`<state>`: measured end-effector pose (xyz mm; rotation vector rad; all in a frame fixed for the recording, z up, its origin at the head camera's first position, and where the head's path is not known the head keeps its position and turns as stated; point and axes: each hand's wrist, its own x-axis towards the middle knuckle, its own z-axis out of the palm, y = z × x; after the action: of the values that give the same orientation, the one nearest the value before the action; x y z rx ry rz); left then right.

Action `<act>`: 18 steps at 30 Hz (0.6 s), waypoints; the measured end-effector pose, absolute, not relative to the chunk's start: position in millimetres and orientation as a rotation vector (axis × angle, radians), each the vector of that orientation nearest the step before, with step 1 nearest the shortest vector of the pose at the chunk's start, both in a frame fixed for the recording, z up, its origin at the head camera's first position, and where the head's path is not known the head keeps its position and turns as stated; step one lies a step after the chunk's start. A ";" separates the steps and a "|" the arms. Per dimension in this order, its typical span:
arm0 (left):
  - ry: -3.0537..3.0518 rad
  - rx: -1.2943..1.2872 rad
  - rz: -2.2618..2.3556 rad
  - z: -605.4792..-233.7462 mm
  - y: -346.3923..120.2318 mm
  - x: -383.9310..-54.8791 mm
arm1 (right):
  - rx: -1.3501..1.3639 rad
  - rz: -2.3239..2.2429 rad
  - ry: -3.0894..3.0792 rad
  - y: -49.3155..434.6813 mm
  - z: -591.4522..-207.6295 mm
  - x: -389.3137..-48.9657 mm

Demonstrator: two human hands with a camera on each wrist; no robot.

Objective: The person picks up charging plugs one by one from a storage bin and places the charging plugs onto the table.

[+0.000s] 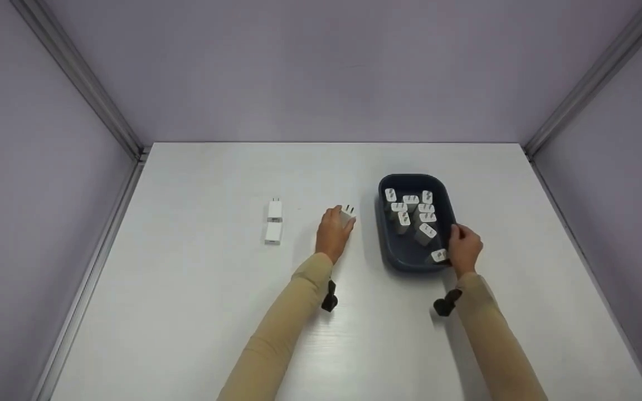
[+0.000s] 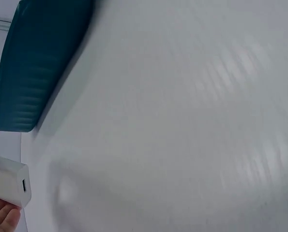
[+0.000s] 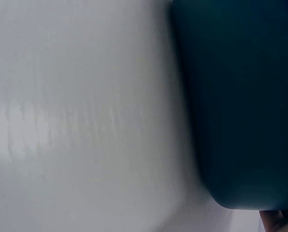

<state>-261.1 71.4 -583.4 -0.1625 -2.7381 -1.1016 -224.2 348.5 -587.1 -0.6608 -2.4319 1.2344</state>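
Observation:
My left hand pinches a white plug-in charger between thumb and fingers, its two prongs pointing up and away. The left wrist view shows the port end of that charger held above the white table. At the right, my right hand grips the right rim of a dark blue plastic bin with thumb and fingers. Inside the bin stand several white chargers, mostly prongs up; one of them lies close to the right hand. In the right wrist view the bin's side hides most of that hand.
Two more white chargers, an upper one and a lower one, lie end to end on the table left of the left hand. Pale walls enclose the table at the back and both sides.

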 end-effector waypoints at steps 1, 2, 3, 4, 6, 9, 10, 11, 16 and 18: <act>-2.742 -0.159 -1.092 -583.9 69.3 -262.0 | -0.662 1.232 -2.434 348.5 -587.0 -224.2; -2.744 -0.156 -1.084 -584.4 67.3 -262.9 | -0.661 1.233 -2.433 348.5 -586.9 -224.2; -2.742 -0.152 -1.077 -584.8 65.2 -263.6 | -0.661 1.234 -2.435 348.5 -586.9 -224.2; -2.739 -0.148 -1.071 -585.2 63.3 -264.4 | -0.660 1.235 -2.432 348.4 -586.9 -224.1; -2.728 -0.139 -1.059 -585.8 59.6 -265.3 | -0.655 1.231 -2.426 348.2 -586.6 -224.0; -2.710 -0.131 -1.042 -586.2 54.9 -266.3 | -0.645 1.222 -2.419 347.8 -586.4 -223.8; -2.707 -0.129 -1.036 -586.3 53.5 -266.7 | -0.644 1.221 -2.415 347.6 -586.1 -223.6; -2.707 -0.128 -1.030 -586.6 52.2 -267.0 | -0.643 1.219 -2.414 347.5 -585.9 -223.6; -2.707 -0.119 -1.006 -587.9 47.2 -269.4 | -0.653 1.216 -2.431 347.6 -585.1 -223.0; -2.705 -0.111 -0.998 -587.9 45.9 -270.3 | -0.658 1.221 -2.436 348.0 -584.7 -222.7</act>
<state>-270.3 45.9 -587.9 -0.1105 -2.7047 -0.9975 -222.7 348.0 -584.7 -0.6583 -2.4364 1.2211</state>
